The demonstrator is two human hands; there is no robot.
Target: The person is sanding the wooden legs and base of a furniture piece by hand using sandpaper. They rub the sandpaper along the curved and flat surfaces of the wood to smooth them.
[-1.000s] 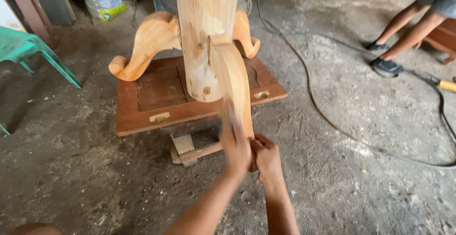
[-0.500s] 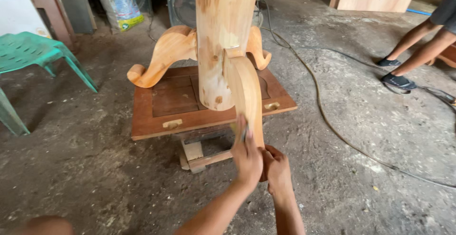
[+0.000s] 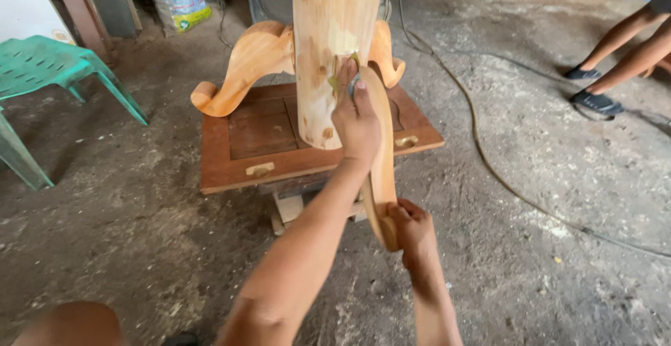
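Observation:
A pale wooden column (image 3: pixel 335 31) with curved carved legs stands on a dark brown wooden panel (image 3: pixel 237 168). My left hand (image 3: pixel 356 119) presses a small piece of sandpaper (image 3: pixel 351 73) against the upper part of the near curved leg (image 3: pixel 379 171), where it meets the column. My right hand (image 3: pixel 412 231) grips the lower tip of that same leg. Two more curved legs show, one at the left (image 3: pixel 244 66) and one behind (image 3: pixel 388 56).
A green plastic chair (image 3: pixel 49 73) stands at the left. A cable (image 3: pixel 503 178) snakes over the dusty concrete floor on the right. Another person's legs and sandalled feet (image 3: pixel 601 98) are at the upper right. Wood blocks (image 3: pixel 290 210) prop the panel.
My left hand has slid up the curved leg from near its lower end to the top by the column. My right hand keeps its hold on the tip. The view shifted closer.

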